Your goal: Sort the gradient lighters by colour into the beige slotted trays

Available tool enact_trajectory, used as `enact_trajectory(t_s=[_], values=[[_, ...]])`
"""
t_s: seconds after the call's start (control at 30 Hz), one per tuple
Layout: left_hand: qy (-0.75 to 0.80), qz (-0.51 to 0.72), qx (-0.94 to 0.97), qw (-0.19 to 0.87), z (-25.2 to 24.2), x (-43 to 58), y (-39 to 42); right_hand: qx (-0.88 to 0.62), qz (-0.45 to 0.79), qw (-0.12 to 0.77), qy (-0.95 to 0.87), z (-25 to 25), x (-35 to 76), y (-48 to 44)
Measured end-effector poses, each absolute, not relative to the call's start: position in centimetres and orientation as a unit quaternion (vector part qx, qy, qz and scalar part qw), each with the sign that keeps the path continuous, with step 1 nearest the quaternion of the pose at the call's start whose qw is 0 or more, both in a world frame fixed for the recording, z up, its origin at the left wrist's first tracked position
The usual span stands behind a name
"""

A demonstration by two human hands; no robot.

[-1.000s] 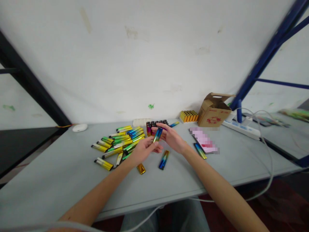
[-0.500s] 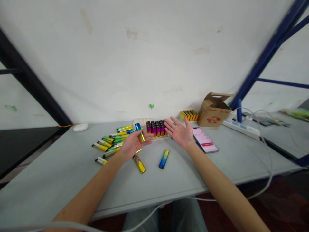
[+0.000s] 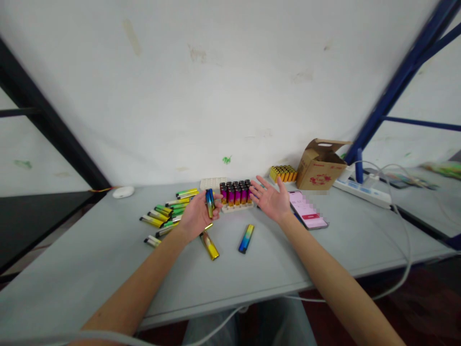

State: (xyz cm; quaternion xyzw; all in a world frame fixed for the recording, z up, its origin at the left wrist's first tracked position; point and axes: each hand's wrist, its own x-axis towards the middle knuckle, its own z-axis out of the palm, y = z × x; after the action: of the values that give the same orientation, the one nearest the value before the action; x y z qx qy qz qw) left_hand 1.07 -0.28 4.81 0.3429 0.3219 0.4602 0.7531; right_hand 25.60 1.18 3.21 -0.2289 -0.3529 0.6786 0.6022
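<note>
On the grey table (image 3: 90, 269), a gold stick (image 3: 210, 246) lies at five o'clock of the left hand (image 3: 194, 217), whose fingers clamp an upright blue-gold stick (image 3: 209, 203). At its three o'clock the right hand (image 3: 271, 201) spreads wide, empty, beside the tray of pink sticks (image 3: 236, 193).

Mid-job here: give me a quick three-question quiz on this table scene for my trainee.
1. True or false: the right hand grips a stick.
2. What does the left hand hold? A) a blue and gold stick B) a pair of scissors C) a cup
3. Fill the gap: the pink sticks in the white tray stand ___, while the yellow-green pile lies flat on the table.
Key: 1 false, it is open and empty; 2 A; 3 upright.
</note>
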Motion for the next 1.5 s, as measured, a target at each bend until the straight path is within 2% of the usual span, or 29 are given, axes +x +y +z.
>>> enact_trajectory(t_s=[0.33, 0.57, 1.17, 1.5], values=[[0.286, 0.393, 0.346, 0.803, 5.3, 0.9, -1.1, -0.144, 0.737, 0.596, -0.285, 2.9, 26.1, 1.5], [0.243, 0.353, 0.352, 0.832, 4.5, 0.8, -1.1, -0.155, 0.740, 0.596, -0.271, 3.4, 25.7, 1.1], [0.377, 0.438, 0.378, 0.723, 4.6, 2.0, -1.0, -0.158, 0.735, 0.603, -0.269, 3.6, 25.5, 0.9], [0.337, 0.424, 0.391, 0.744, 4.1, 1.7, -0.7, -0.150, 0.737, 0.604, -0.263, 3.5, 25.6, 1.0]])
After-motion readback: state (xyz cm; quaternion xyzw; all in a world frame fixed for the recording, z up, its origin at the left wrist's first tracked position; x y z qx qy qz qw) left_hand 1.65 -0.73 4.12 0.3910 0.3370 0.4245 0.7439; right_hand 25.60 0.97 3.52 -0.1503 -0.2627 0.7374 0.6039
